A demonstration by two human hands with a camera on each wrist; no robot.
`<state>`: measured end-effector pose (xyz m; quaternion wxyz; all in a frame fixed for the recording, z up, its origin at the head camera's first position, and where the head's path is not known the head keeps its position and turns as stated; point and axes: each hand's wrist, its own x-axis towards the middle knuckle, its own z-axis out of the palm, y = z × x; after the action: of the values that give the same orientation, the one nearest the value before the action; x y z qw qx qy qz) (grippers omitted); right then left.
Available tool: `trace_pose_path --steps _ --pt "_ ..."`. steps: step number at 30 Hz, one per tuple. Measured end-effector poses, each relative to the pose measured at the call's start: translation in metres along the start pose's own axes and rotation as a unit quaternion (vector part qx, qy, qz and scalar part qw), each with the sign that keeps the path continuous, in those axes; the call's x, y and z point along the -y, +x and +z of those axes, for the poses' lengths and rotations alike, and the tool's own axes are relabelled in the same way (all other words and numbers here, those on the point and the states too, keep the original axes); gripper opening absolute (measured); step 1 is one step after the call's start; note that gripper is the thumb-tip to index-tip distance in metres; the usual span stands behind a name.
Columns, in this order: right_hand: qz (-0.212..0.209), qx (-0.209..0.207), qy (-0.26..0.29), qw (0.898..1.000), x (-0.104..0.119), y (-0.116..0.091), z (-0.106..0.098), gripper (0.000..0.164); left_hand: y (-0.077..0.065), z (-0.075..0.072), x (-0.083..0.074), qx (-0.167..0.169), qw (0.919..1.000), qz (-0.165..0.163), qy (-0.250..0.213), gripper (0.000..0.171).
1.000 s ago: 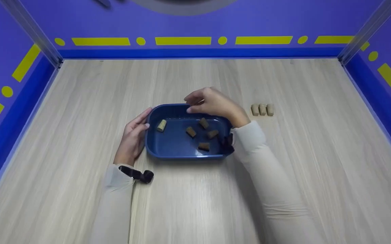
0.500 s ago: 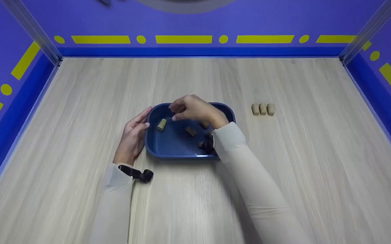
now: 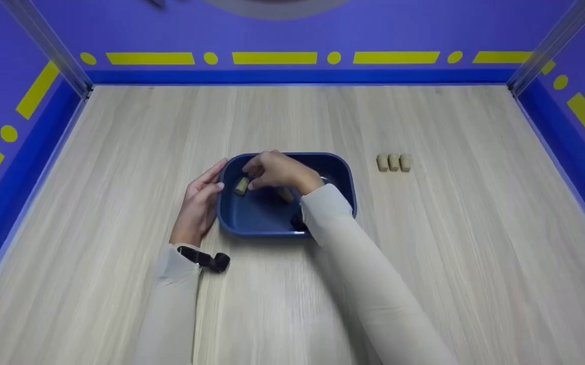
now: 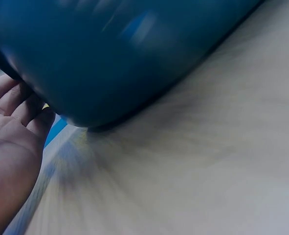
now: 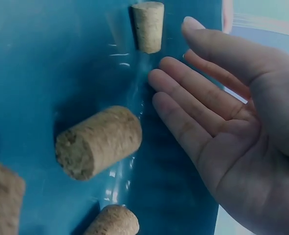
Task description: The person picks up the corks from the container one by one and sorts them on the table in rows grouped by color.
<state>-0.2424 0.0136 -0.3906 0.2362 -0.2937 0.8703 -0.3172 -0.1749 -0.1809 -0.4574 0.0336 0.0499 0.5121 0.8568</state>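
My left hand (image 3: pixel 198 205) grips the left end of a dark blue plastic tub (image 3: pixel 252 217), thumb at the rim and fingers along the outer wall. Inside the tub, my right hand (image 3: pixel 281 170) reaches toward a light cork stopper (image 3: pixel 242 186) near the left end. Its thumb and fingers are spread apart with nothing between them; in the right wrist view a small gap separates the fingertips from that cork (image 5: pixel 149 28). Closer to that camera lie more corks, among them a larger-looking cork (image 5: pixel 99 143) on its side. My right arm hides part of the tub's right half.
Three corks (image 3: pixel 394 162) stand in a tight row on the wood-grain table (image 3: pixel 454 228), right of the tub. Blue-purple panels (image 3: pixel 292 38) with yellow markings border the table at the back and sides.
My right hand has moved left and down into the tub, from its back rim toward the light cork. My left hand has kept its hold on the tub.
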Motion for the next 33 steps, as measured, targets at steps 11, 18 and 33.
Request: trace_pose_path --steps 11,18,33 --pt "-0.027 0.0 -0.015 1.0 0.001 0.006 0.01 0.036 0.0 -0.001 0.001 0.008 1.0 -0.001 -0.001 0.057" --pt "-0.066 0.005 -0.048 0.997 0.002 0.008 0.013 0.027 0.0 -0.001 0.0 0.004 1.0 -0.003 0.005 0.056" --pt "-0.08 -0.004 -0.111 0.991 0.004 0.009 0.018 0.025 -0.001 -0.001 -0.001 -0.002 0.9996 -0.008 0.026 0.057"
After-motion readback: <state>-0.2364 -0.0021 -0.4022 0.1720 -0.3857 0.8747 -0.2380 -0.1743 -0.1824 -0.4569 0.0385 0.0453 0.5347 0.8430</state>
